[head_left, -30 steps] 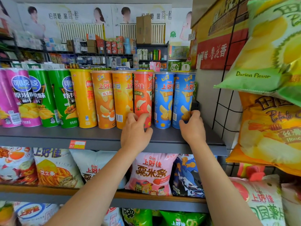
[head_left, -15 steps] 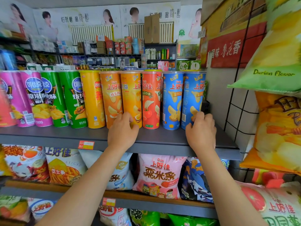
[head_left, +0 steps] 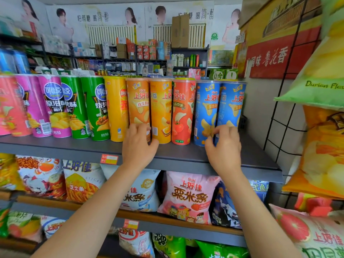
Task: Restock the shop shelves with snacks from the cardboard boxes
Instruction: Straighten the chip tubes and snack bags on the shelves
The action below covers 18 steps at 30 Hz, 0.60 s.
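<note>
- The chip cans stand upright in one row on the grey shelf (head_left: 74,148), set back from its front edge, long axes vertical; the blue can (head_left: 230,101) ends the row near the shelf's right end.
- The right hand (head_left: 224,148) is directly before that blue can's base, fingers (head_left: 221,130) curled loosely around its lower part; I cannot tell whether they grip or only touch.
- The left hand (head_left: 138,146) is at the foot of an orange can (head_left: 138,101), mid-row, fingers bent against its base and thumb toward the next orange can; contact, no clear lift.
- Each hand is nearest its own can, so nudging the row straight or tighter looks like the step in hand.
- Snack bags (head_left: 188,192) fill the shelf below; hanging bags (head_left: 323,142) crowd the wire rack just beyond the right end.
- No cardboard box shows near the hands.
</note>
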Motion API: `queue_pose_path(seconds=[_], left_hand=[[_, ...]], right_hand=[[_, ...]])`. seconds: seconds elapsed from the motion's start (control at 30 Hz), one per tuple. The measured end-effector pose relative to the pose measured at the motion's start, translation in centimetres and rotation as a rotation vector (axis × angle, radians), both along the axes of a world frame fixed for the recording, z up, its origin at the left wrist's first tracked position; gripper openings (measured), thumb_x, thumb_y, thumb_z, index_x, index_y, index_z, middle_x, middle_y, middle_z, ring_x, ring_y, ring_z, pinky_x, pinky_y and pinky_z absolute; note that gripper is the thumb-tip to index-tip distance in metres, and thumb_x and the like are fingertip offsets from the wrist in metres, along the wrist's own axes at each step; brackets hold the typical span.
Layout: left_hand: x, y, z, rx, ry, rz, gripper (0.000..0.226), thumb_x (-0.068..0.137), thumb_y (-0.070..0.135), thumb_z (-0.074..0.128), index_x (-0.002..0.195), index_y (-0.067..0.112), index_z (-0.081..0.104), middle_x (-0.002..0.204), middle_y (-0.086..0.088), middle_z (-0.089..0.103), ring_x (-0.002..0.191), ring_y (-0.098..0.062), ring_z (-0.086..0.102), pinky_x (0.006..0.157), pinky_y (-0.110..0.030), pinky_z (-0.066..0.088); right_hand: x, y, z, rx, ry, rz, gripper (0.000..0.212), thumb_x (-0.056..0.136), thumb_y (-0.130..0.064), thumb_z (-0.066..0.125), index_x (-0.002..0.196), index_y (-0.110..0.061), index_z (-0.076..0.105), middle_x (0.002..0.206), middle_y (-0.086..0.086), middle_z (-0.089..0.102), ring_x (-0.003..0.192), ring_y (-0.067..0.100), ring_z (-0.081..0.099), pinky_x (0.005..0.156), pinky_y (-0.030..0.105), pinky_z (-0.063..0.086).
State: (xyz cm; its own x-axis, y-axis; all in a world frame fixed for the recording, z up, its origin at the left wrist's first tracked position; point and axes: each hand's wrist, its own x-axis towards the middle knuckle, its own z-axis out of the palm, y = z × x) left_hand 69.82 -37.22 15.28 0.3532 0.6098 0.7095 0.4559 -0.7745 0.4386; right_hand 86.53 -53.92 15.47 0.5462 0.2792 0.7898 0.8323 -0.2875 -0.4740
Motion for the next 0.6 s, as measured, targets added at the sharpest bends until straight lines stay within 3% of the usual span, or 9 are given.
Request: queue_pose_path(seconds=[0.23, 0.3, 0.4, 0.6], left_hand=[[-4.0, 3.7, 1.0, 0.034, 0.024, 0.010, 0.050, 0.085, 0.031, 0.063, 0.132, 0.020, 0.052, 0.129, -0.006, 0.048, 0.121, -0.030, 0.046, 0.094, -0.043, 0.041], [-5.5, 5.6, 0.9, 0.048, 0.049, 0.020, 0.054, 0.084, 0.032, 0.061, 0.135, 0.018, 0.050, 0.132, -0.007, 0.047, 0.124, -0.030, 0.044, 0.095, -0.044, 0.041], [-7.2, 7.8, 0.5, 0.071, 0.087, -0.011, 0.061, 0.083, 0.027, 0.066, 0.140, 0.014, 0.049, 0.136, -0.009, 0.045, 0.128, -0.031, 0.044, 0.098, -0.047, 0.044], [-8.3, 9.5, 0.3, 0.093, 0.119, -0.166, 0.061, 0.087, 0.022, 0.065, 0.144, 0.014, 0.045, 0.140, -0.005, 0.037, 0.121, -0.029, 0.048, 0.096, -0.044, 0.047]], right_hand=[[-7.2, 8.3, 0.7, -0.145, -0.141, 0.338, 0.019, 0.085, -0.021, 0.056, 0.100, -0.010, 0.061, 0.100, 0.009, 0.058, 0.090, 0.031, 0.057, 0.072, 0.044, 0.051], [-8.9, 10.5, 0.4, -0.231, -0.158, 0.402, 0.027, 0.086, -0.022, 0.055, 0.111, -0.014, 0.063, 0.101, 0.008, 0.059, 0.093, 0.031, 0.058, 0.072, 0.045, 0.052], [-10.8, 13.0, -0.2, -0.326, -0.155, 0.377, 0.040, 0.089, -0.021, 0.060, 0.129, -0.021, 0.059, 0.108, 0.010, 0.055, 0.099, 0.033, 0.056, 0.072, 0.042, 0.052], [-12.0, 14.7, -0.9, -0.378, -0.178, 0.205, 0.040, 0.089, -0.025, 0.058, 0.129, -0.025, 0.056, 0.109, 0.010, 0.052, 0.093, 0.035, 0.057, 0.067, 0.042, 0.053]])
